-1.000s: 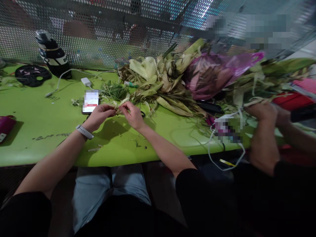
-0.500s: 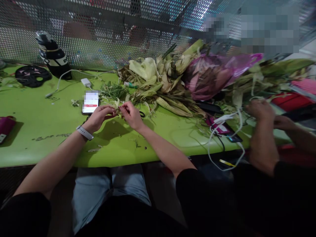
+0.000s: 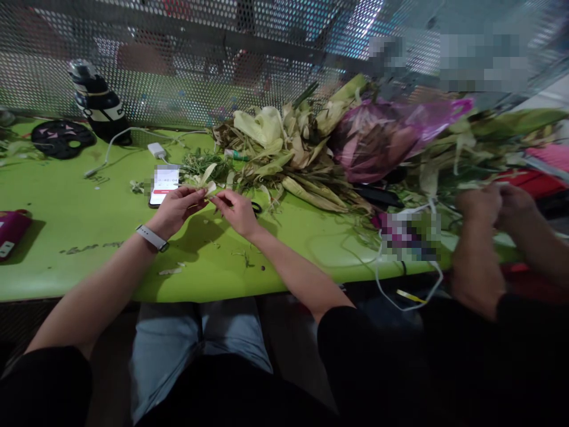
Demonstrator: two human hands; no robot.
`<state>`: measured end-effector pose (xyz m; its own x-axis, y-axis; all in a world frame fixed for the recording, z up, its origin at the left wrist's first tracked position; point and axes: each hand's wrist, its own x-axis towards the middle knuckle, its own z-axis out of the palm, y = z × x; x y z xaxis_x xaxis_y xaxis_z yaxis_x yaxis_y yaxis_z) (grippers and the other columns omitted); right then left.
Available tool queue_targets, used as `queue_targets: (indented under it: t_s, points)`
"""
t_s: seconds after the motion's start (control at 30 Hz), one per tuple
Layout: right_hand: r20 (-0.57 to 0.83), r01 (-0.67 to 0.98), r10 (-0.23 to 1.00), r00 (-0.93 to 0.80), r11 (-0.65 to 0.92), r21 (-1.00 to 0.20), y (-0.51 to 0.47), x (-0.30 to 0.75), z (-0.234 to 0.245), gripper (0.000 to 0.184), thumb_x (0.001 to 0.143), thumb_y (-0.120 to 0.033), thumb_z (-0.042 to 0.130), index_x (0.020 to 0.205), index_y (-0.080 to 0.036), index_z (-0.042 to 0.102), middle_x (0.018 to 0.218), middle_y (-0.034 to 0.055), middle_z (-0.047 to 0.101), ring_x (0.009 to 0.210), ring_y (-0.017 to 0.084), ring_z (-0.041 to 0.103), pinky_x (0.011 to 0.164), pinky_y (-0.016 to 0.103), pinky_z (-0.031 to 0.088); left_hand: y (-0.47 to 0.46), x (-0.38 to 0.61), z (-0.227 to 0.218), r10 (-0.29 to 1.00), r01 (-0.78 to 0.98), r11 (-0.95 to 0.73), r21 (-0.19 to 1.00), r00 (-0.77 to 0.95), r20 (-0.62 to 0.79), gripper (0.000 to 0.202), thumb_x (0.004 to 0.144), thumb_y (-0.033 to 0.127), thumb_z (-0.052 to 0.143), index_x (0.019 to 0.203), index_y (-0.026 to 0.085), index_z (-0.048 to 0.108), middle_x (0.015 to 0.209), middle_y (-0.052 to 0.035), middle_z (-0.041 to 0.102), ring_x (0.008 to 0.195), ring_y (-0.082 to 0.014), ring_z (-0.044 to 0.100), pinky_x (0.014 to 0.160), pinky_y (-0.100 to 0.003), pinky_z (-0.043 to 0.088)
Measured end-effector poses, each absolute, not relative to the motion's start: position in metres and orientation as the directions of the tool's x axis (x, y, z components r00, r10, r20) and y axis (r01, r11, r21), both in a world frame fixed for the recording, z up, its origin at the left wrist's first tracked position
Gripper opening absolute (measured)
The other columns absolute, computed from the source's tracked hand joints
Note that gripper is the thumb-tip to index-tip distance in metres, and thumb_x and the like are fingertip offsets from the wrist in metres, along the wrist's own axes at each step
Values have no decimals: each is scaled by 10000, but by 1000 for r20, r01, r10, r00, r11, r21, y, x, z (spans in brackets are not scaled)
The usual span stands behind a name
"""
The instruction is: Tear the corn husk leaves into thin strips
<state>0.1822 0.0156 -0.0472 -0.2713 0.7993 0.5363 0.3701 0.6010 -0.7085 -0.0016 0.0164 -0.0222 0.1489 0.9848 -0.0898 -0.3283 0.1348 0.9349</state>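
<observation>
My left hand (image 3: 176, 209) and my right hand (image 3: 236, 211) meet over the green table (image 3: 66, 225), both pinching a small pale strip of corn husk (image 3: 205, 187) between their fingertips. The husk strip sticks up a little above the fingers. A white band sits on my left wrist. Just behind my left hand lies a phone (image 3: 165, 183) with its screen lit. A large heap of dry corn husks (image 3: 284, 148) lies behind my right hand.
Another person's two hands (image 3: 493, 204) work on husks at the right. A pink plastic bag (image 3: 386, 139) tops the heap. A black and white bottle (image 3: 96, 102), a black disc (image 3: 62, 136), a white charger with cable (image 3: 155, 148) and a perforated metal screen (image 3: 178, 59) are at the back.
My hands have shifted slightly and the husk strip now shows above my fingertips. The other person's hands have come together at the right.
</observation>
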Motion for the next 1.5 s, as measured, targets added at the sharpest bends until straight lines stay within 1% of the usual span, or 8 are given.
queue_targets:
  t_s: [0.1, 0.23, 0.43, 0.63, 1.0, 1.27, 1.4, 1.5]
  points:
    - [646, 540, 672, -361, 716, -443, 14, 182, -47, 372, 1003, -457, 438, 927, -173, 666, 864, 67, 686, 786, 158, 609, 736, 309, 488, 17, 1, -25, 993, -273, 83, 958, 103, -57, 213, 658, 233, 857, 756, 122, 704, 771, -28, 696, 717, -102, 640, 818, -293, 547]
    - [669, 709, 593, -448, 692, -139, 14, 182, -44, 338, 1019, -350, 437, 925, -169, 707, 890, 81, 681, 849, 178, 594, 759, 318, 474, 17, 4, -28, 1000, -169, -12, 986, 9, 13, 226, 645, 225, 857, 737, 117, 681, 725, -26, 678, 672, -97, 607, 737, -272, 523]
    - [665, 755, 520, -537, 647, 104, 11, 181, -38, 283, 1018, -266, 442, 969, -193, 711, 1174, 81, 672, 1047, 197, 566, 868, 343, 437, 16, 3, -25, 1000, -63, -8, 998, -12, 7, 247, 639, 224, 859, 703, 135, 638, 668, 2, 622, 627, -95, 574, 683, -271, 515]
    - [671, 731, 515, -533, 680, 58, 11, 182, -39, 274, 1028, -291, 415, 1019, -209, 676, 1077, 69, 698, 1015, 208, 571, 877, 357, 402, 12, 2, -20, 998, 10, -35, 999, 53, 34, 187, 685, 238, 827, 739, 135, 680, 724, -16, 659, 654, -96, 576, 697, -265, 502]
    - [716, 735, 589, -374, 659, -159, 18, 186, -42, 308, 1032, -378, 365, 972, -222, 624, 955, 90, 662, 952, 229, 556, 915, 402, 392, 8, 3, -16, 969, -106, 50, 993, 246, -23, 178, 710, 248, 806, 845, 150, 744, 823, -41, 703, 826, -148, 637, 883, -336, 501]
    - [695, 735, 612, -376, 654, -178, 21, 182, -46, 333, 1036, -374, 353, 963, -194, 624, 921, 96, 646, 878, 214, 566, 835, 367, 430, 5, 5, -12, 988, 170, -102, 980, 133, 80, 131, 702, 262, 791, 801, 178, 773, 884, -67, 746, 842, -193, 622, 866, -346, 479]
    - [669, 739, 639, -378, 644, -198, 18, 184, -43, 300, 1027, -357, 395, 968, -194, 640, 1050, 124, 634, 1001, 230, 572, 885, 371, 425, 5, 5, -13, 985, 181, -108, 978, 154, 80, 132, 684, 257, 796, 790, 180, 781, 846, -75, 751, 822, -211, 633, 855, -364, 481]
    - [653, 741, 661, -369, 634, -222, 18, 183, -42, 324, 1030, -381, 381, 954, -193, 634, 1041, 122, 648, 950, 222, 586, 846, 364, 422, 5, 4, -13, 984, 187, -104, 977, 163, 74, 116, 686, 234, 787, 788, 177, 782, 862, -81, 755, 828, -216, 644, 862, -370, 486]
